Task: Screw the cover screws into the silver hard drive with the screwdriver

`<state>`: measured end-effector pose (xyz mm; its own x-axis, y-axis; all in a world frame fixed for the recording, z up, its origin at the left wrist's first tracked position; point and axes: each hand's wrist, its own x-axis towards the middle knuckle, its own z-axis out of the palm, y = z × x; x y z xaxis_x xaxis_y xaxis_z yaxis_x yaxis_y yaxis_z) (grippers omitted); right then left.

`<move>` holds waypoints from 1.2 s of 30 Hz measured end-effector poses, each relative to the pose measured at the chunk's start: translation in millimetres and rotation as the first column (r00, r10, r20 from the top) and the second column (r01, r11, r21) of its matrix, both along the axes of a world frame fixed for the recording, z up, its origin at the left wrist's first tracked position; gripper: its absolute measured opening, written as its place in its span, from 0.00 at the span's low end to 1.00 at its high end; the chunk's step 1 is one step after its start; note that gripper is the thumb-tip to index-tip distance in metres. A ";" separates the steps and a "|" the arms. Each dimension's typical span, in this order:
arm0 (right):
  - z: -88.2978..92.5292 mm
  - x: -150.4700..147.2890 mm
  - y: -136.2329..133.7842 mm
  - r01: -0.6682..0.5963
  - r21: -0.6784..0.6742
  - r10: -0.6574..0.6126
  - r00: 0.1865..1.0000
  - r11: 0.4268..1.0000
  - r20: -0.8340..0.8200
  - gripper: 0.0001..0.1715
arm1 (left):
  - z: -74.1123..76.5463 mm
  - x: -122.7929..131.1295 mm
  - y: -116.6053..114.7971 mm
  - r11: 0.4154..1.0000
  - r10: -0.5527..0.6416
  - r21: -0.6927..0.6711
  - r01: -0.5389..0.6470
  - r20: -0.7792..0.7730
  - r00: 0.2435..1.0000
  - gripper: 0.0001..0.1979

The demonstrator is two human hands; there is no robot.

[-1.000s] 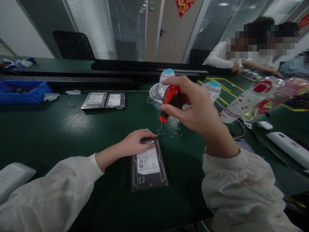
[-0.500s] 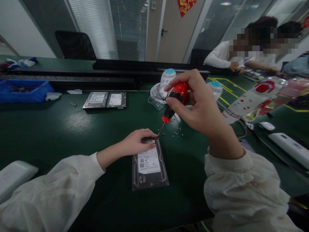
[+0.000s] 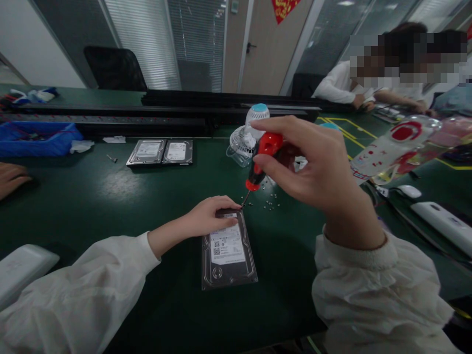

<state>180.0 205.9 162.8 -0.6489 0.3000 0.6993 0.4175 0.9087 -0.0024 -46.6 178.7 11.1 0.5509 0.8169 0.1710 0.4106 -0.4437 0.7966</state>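
Observation:
A hard drive (image 3: 227, 255) lies flat on the green table (image 3: 110, 196) in front of me, label up. My left hand (image 3: 208, 216) rests on its far end, fingers curled and pressing it down. My right hand (image 3: 313, 167) grips a red and black screwdriver (image 3: 262, 158) by the handle, fingers wrapped round it. The thin tip slants down to the drive's far right corner, just by my left fingertips. Several small loose screws (image 3: 271, 201) lie scattered on the table right of the tip.
Two more hard drives (image 3: 160, 152) lie side by side further back. A small white fan (image 3: 245, 137) stands behind the screwdriver. A blue bin (image 3: 37, 139) is far left; another person's hand (image 3: 11, 178) shows at the left edge. People sit at the back right. White devices (image 3: 438, 221) lie to the right.
My right hand has turned and shifted slightly on the screwdriver handle, tip staying at the drive's corner. Another person's hand has come into view at the left edge.

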 end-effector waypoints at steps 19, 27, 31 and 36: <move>1.1 -1.5 -0.2 -0.106 -0.158 0.113 0.993 0.982 0.038 0.26 | -3.0 -1.7 1.3 1.000 -0.018 0.002 0.018 0.008 1.000 0.17; 2.4 -1.8 -1.2 -0.047 -0.086 0.053 0.996 0.995 0.073 0.25 | -1.6 -1.0 0.8 1.000 -0.008 0.010 0.008 -0.003 1.000 0.16; 2.3 -0.5 -3.0 -0.064 -0.120 0.071 0.996 0.991 0.053 0.25 | -1.6 -0.8 0.7 1.000 -0.015 0.019 0.014 0.013 1.000 0.16; 0.9 -1.3 -1.9 0.004 -0.052 0.000 0.997 0.999 0.081 0.24 | -0.7 0.5 0.7 1.000 -0.001 0.020 0.001 0.012 1.000 0.16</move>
<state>178.7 204.0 163.7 -0.7022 0.3355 0.6280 0.4197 0.9075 -0.0155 -46.1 179.3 10.4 0.5498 0.8125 0.1939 0.4007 -0.4602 0.7922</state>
